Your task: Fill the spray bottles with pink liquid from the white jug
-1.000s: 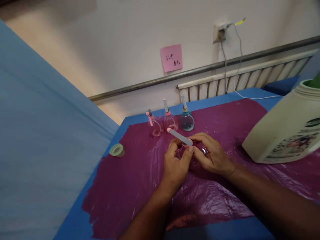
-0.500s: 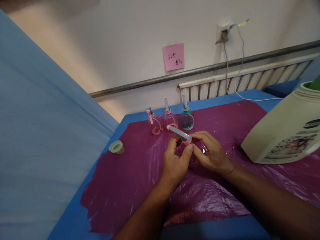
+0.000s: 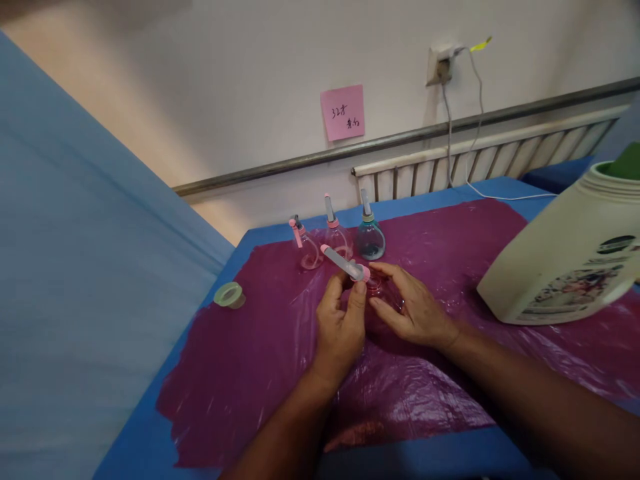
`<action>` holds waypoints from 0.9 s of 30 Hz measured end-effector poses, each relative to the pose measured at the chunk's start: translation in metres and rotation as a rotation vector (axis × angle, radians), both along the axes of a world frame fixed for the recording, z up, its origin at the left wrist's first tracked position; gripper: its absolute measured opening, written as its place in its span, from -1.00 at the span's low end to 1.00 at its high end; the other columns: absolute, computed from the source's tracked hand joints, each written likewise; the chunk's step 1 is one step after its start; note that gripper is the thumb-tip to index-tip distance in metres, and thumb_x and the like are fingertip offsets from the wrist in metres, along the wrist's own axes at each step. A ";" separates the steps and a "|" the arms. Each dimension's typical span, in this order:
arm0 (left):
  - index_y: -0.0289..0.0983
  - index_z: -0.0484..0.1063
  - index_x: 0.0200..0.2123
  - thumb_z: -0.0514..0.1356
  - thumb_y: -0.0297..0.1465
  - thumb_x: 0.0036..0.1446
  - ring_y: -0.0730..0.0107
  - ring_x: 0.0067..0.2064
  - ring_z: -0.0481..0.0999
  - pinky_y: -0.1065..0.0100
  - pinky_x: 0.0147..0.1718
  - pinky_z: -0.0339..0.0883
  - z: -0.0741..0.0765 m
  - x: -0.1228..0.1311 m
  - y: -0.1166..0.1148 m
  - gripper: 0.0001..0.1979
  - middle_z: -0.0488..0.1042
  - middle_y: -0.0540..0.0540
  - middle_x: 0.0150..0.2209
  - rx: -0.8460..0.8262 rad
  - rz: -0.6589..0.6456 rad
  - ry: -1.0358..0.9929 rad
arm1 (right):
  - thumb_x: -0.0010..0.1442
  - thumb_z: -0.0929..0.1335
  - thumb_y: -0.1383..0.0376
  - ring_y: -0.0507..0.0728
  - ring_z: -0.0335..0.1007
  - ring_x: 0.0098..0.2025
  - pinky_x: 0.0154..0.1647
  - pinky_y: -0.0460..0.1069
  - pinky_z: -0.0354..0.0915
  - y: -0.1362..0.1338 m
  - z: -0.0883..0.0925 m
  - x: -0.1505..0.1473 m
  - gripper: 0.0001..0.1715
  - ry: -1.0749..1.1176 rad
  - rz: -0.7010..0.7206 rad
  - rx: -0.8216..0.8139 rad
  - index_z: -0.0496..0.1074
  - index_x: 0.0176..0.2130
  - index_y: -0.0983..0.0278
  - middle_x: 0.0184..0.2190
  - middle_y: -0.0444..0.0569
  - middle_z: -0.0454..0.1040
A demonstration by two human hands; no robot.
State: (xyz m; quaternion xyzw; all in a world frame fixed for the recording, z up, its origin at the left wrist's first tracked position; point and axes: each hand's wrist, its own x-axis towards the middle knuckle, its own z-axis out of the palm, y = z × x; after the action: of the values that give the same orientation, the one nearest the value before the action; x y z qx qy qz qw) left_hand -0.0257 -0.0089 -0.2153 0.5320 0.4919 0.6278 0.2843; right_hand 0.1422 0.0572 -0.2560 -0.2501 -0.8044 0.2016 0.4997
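Observation:
My left hand (image 3: 340,327) pinches the pink collar of a grey dropper-like cap (image 3: 344,263), whose stem points up and to the left. My right hand (image 3: 410,307) cups a small clear round bottle (image 3: 376,285) on the purple plastic sheet (image 3: 280,360), fingers curled round it. The cap sits at the bottle's neck; whether it is seated I cannot tell. Behind them stand three similar small bottles: one with a pink cap (image 3: 305,248), one with a pink collar (image 3: 334,235), one greenish (image 3: 370,239).
A large white jug (image 3: 560,267) with a green top lies tilted at the right. A roll of green tape (image 3: 229,295) rests on the blue table at the sheet's left edge. A blue cloth-covered surface (image 3: 75,267) rises at the left. A wall, radiator and socket cable are behind.
Both hands with the cap and bottle have shifted slightly left and away from me. My right fingers have loosened a little round the bottle.

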 end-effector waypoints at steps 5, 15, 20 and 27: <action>-0.11 0.65 0.30 0.37 -0.17 0.51 0.10 0.19 0.73 0.14 0.22 0.58 -0.004 0.000 0.002 -0.61 0.73 -0.17 0.21 -0.013 0.004 -0.011 | 0.50 0.47 0.19 0.38 0.65 0.27 0.30 0.36 0.58 0.001 0.001 -0.001 -0.32 0.015 0.011 -0.032 0.34 0.48 0.11 0.30 0.18 0.64; -0.10 0.53 0.38 0.55 -0.27 0.30 0.15 0.16 0.75 0.16 0.19 0.62 -0.001 -0.001 0.006 -0.37 0.73 -0.18 0.19 0.006 0.065 -0.195 | 0.48 0.50 0.20 0.34 0.66 0.19 0.23 0.33 0.59 0.004 0.001 -0.004 -0.49 0.027 0.025 0.021 0.45 0.34 0.13 0.20 0.15 0.68; -0.14 0.68 0.09 0.67 -0.24 0.14 0.28 -0.05 0.77 0.25 0.08 0.61 0.003 -0.009 0.015 -0.51 0.79 -0.06 -0.07 -0.044 -0.037 -0.453 | 0.48 0.50 0.17 0.35 0.67 0.17 0.21 0.32 0.60 0.004 0.001 -0.005 -0.52 0.025 0.008 0.017 0.48 0.31 0.14 0.17 0.15 0.68; -0.16 0.73 0.00 0.70 -0.23 0.10 0.31 -0.09 0.75 0.23 0.11 0.57 0.008 -0.010 0.015 -0.56 0.77 -0.04 -0.12 -0.068 -0.106 -0.539 | 0.49 0.50 0.16 0.34 0.67 0.15 0.21 0.31 0.61 0.004 0.001 -0.004 -0.53 0.025 0.012 0.038 0.48 0.31 0.13 0.14 0.14 0.68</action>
State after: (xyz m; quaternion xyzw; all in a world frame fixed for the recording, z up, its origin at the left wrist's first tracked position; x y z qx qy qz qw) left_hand -0.0356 0.0059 -0.2074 0.3609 0.3907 0.7142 0.4550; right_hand 0.1381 0.0610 -0.2550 -0.2332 -0.8031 0.1927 0.5133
